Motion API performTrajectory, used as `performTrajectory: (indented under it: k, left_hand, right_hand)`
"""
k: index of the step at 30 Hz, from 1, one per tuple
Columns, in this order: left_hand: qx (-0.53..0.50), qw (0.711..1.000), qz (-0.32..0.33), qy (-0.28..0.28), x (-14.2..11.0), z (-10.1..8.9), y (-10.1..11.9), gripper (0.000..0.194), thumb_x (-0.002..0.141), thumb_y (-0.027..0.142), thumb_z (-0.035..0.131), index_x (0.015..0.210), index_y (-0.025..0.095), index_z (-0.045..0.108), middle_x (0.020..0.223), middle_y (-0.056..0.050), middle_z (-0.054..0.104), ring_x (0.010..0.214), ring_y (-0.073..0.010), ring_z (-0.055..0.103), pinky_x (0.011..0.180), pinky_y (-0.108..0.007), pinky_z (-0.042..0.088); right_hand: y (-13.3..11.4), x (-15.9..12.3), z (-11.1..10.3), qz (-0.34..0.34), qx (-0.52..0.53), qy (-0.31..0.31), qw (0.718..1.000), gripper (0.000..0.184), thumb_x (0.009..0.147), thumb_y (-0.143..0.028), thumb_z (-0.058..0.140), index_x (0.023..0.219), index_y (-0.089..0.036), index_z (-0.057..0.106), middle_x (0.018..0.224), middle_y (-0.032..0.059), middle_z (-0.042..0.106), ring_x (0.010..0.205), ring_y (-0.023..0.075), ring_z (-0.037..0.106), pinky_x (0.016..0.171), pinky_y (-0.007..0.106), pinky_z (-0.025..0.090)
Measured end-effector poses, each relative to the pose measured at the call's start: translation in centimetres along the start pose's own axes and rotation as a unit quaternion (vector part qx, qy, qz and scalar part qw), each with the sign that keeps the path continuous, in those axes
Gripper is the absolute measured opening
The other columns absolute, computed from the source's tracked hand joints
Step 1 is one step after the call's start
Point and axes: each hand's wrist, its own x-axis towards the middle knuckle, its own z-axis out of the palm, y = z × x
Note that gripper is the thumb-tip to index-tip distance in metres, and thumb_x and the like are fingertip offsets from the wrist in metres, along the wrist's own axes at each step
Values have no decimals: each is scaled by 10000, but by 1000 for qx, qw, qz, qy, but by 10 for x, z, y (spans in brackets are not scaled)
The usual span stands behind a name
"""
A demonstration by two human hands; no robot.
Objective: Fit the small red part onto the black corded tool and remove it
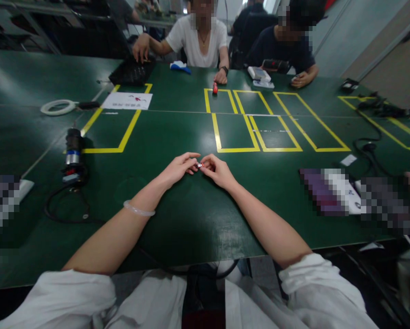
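Note:
A small piece [200, 165], silvery white with some red, sits between the fingertips of both hands just above the green table [177, 219]. It is too small to tell its kind. My left hand [180, 168] comes in from the left with thumb and fingers closed at its near end; a pale bangle circles that wrist. On the other side, my right hand [219, 171] pinches the piece between thumb and forefinger. The fingers partly hide it.
Yellow tape boxes [237, 150] mark the table ahead. A black-and-silver device [73, 153] with a cable stands left, near a printed sheet [127, 100]. A red object [215, 88] lies by a person [200, 43] opposite. A purple item [319, 189] lies right.

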Motion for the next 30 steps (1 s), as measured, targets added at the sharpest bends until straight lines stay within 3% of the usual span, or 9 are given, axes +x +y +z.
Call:
performTrajectory:
  k: [9,13,19,30]
  left_hand:
    - [30,999,20,-20,-3,-1,-3,391,831,474,599,1015,135,663,874,-71,673,773,-158,595,745,-312,481]
    - [29,999,31,-22,-3,1,-4,396,776,480,676,972,137,655,865,-66,669,771,-159,586,769,-329,475]
    - [11,999,37,-17,-3,1,-6,398,736,454,720,966,145,619,844,-51,649,762,-159,590,773,-342,479]
    - [0,999,40,-14,-3,1,-7,398,751,457,720,966,136,624,913,-70,659,842,-174,606,834,-352,482]
  right_hand:
    - [-4,-2,-1,13,-13,21,1000,237,833,-367,630,978,-214,521,747,-33,596,630,110,532,620,248,435]
    - [-5,-2,0,13,-14,15,1000,230,828,-361,631,965,-220,512,752,-33,601,623,109,529,617,249,433]
    - [-3,-2,0,21,-7,13,1000,265,833,-359,631,1028,-216,522,757,-31,613,624,111,539,627,254,439]
    - [-4,-2,0,-4,-22,14,1000,179,848,-332,607,955,-208,534,791,-16,601,653,111,534,625,248,431]
